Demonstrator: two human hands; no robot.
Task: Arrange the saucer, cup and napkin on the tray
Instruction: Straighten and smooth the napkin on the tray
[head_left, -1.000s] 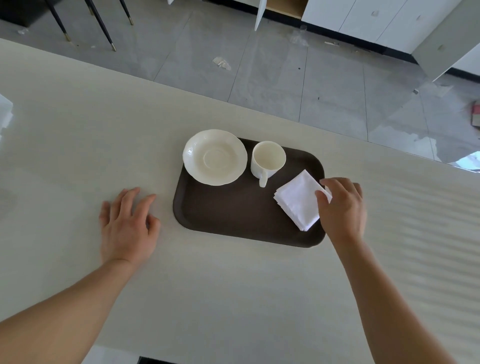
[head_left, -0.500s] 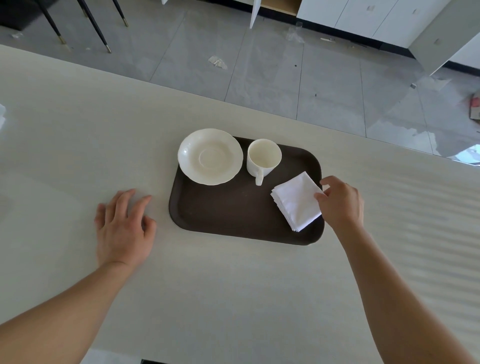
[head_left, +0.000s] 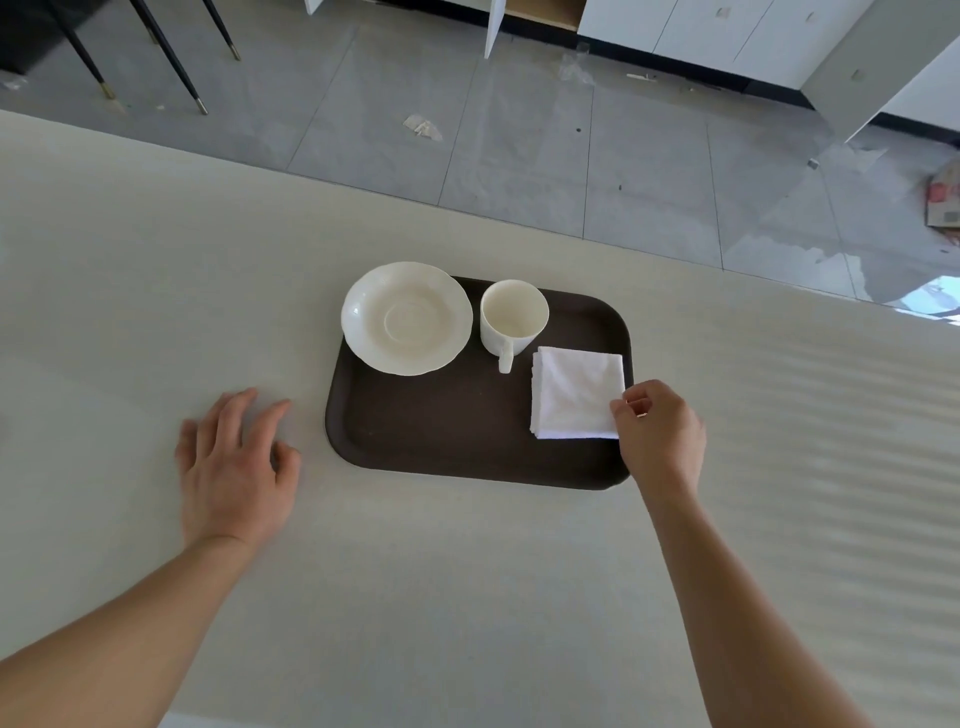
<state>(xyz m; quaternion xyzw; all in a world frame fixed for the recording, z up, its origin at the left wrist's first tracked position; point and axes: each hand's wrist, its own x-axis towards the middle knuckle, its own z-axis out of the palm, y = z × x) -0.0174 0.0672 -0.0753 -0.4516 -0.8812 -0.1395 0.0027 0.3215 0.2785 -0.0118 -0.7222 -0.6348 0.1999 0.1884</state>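
Observation:
A dark brown tray (head_left: 447, 441) lies on the pale table. A cream saucer (head_left: 407, 318) rests on its far left corner, overhanging the rim. To the saucer's right stands an upright white cup (head_left: 513, 317), handle pointing toward me. A folded white napkin (head_left: 576, 392) lies flat on the tray's right side, squared to its edges. My right hand (head_left: 660, 436) pinches the napkin's near right corner with thumb and fingertips. My left hand (head_left: 234, 467) lies flat on the table left of the tray, fingers spread, holding nothing.
The table's far edge (head_left: 675, 254) runs diagonally behind the tray, with grey tiled floor beyond. Black chair legs (head_left: 171, 57) stand at the far left and white cabinets (head_left: 727, 31) at the far right.
My right hand has turned the napkin from a diamond angle to square with the tray and shifted slightly toward me. My left hand has stayed flat on the table.

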